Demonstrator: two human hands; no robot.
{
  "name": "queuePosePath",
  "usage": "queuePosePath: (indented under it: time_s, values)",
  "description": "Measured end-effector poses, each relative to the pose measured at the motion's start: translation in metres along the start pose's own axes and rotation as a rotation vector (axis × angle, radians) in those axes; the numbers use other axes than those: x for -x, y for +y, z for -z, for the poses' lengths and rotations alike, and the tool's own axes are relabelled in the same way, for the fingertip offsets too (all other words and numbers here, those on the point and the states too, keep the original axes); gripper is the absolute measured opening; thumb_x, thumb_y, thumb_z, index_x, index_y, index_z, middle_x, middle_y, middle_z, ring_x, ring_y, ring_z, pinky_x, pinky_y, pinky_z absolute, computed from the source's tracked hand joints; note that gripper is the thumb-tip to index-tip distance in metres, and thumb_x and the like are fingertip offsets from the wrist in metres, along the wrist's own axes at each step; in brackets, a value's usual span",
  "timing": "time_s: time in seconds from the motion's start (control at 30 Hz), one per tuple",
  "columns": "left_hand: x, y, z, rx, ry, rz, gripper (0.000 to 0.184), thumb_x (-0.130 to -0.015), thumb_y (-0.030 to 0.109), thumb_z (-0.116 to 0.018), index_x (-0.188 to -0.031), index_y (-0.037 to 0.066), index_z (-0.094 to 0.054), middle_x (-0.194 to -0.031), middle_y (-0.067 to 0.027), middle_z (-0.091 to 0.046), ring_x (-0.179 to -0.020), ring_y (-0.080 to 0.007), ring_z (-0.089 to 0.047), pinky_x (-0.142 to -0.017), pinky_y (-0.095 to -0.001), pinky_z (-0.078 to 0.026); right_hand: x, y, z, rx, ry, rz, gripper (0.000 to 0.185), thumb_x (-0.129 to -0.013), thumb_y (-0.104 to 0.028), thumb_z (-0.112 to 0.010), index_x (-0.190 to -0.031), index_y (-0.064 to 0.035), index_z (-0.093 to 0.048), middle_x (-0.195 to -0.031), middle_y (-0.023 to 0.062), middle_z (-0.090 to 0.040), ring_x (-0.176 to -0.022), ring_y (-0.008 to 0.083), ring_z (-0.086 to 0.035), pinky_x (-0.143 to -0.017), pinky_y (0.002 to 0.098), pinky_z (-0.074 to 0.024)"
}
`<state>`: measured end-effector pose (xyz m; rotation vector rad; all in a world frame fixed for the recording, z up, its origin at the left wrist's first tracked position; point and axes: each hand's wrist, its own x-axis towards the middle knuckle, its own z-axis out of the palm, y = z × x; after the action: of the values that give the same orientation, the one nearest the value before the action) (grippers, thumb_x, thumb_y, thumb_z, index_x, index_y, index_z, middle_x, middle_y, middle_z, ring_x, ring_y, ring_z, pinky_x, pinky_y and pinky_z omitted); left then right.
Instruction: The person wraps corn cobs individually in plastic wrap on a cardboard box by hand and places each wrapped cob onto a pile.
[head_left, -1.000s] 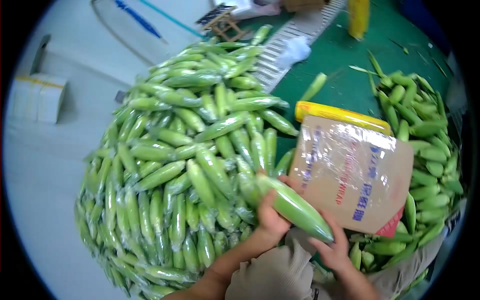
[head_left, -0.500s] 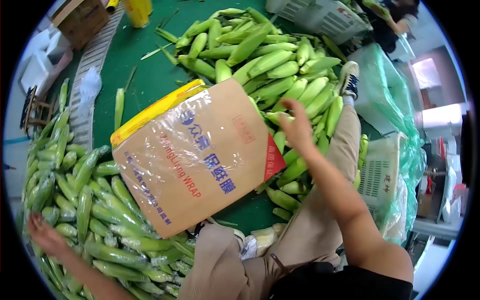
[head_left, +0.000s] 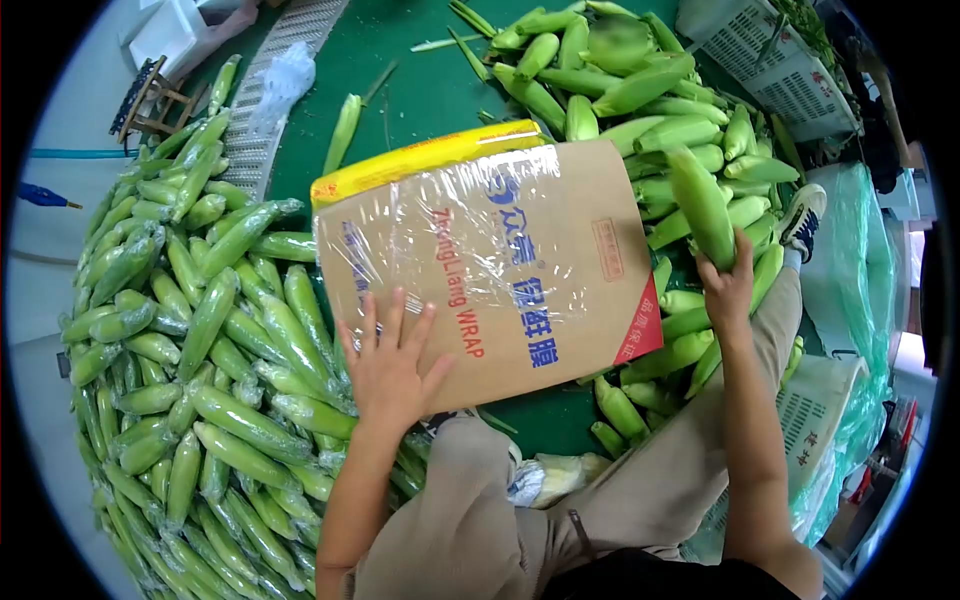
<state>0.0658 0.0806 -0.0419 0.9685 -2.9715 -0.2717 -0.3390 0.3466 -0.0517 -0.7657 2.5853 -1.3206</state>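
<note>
My right hand (head_left: 728, 285) grips an ear of corn (head_left: 702, 205) in its green husk, held up at the right end of a cardboard box (head_left: 590, 290). Clear film covers much of the box top, and a yellow wrap carton (head_left: 425, 160) lies along its far edge. Over the near left part of the box, my left hand (head_left: 388, 365) is spread flat, with nothing in it. Unwrapped corn (head_left: 675, 135) is heaped beyond and to the right of the box. To the left lies a big pile of film-wrapped corn (head_left: 235, 405).
White crates (head_left: 770, 60) stand at the upper right and beside my right leg. Green plastic sheeting (head_left: 850, 260) hangs along the right. A small wooden stool (head_left: 155, 100) and a crumpled clear bag (head_left: 285, 85) are at the upper left.
My left hand has moved from the wrapped pile onto the box. My right hand, empty before, now holds an ear of corn. The view has shifted left.
</note>
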Motion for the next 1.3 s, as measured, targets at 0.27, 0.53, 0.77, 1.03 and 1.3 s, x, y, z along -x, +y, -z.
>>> queuePosePath:
  time_s: [0.27,0.53,0.77,1.03,1.3]
  values:
    - [-0.088,0.008,0.03,0.079,0.47,-0.074,0.067,-0.078,0.042,-0.087,-0.14,0.029,-0.066,-0.143,-0.0016,-0.062,-0.137,-0.0321,-0.054,-0.116,-0.0615,-0.033,-0.018,-0.181,-0.177,0.387,-0.697,0.904,0.078,-0.073,-0.031,-0.089,-0.142,-0.0162,-0.057,-0.135,0.0116,-0.061,-0.128,0.0348,-0.057,-0.107,0.0472,-0.0471]
    - [-0.104,-0.002,0.029,0.087,0.227,-0.075,0.07,-0.071,0.033,-0.091,-0.137,0.03,-0.069,-0.128,-0.0009,-0.069,-0.115,-0.0279,-0.063,-0.098,-0.0445,-0.05,-0.008,-0.091,-0.079,0.337,-0.766,0.922,0.067,-0.077,-0.04,-0.086,-0.138,-0.0214,-0.066,-0.098,0.0078,-0.059,-0.104,0.0324,-0.06,-0.096,0.0419,-0.0485]
    - [-0.104,-0.003,0.037,0.118,0.183,-0.08,0.069,-0.074,0.037,-0.09,-0.139,0.032,-0.068,-0.127,-0.001,-0.069,-0.115,-0.026,-0.064,-0.094,-0.0428,-0.052,0.035,-0.085,-0.118,-0.431,-0.264,0.212,0.011,-0.101,-0.009,-0.068,-0.112,-0.0094,-0.072,-0.099,0.0074,-0.071,-0.095,0.0231,-0.07,-0.086,0.0351,-0.0553]
    - [-0.091,-0.028,0.033,0.366,0.341,-0.269,0.084,-0.075,0.034,-0.091,-0.148,0.011,-0.056,-0.132,-0.0128,-0.062,-0.122,-0.0377,-0.058,-0.115,-0.0483,-0.041,-0.002,-0.162,-0.198,0.249,-0.46,0.854,0.07,-0.074,-0.051,-0.085,-0.12,-0.0038,-0.061,-0.107,0.0119,-0.062,-0.106,0.0335,-0.06,-0.093,0.044,-0.0501]
    - [-0.015,-0.07,0.0,0.184,0.455,0.214,0.018,-0.088,0.015,-0.08,-0.106,0.012,-0.079,-0.077,-0.0105,-0.063,-0.073,-0.0287,-0.065,-0.066,-0.0413,-0.049,-0.007,-0.166,-0.197,0.317,-0.574,0.815,0.065,-0.078,-0.034,-0.087,-0.134,-0.0121,-0.061,-0.101,0.0119,-0.063,-0.099,0.033,-0.063,-0.086,0.0447,-0.0527]
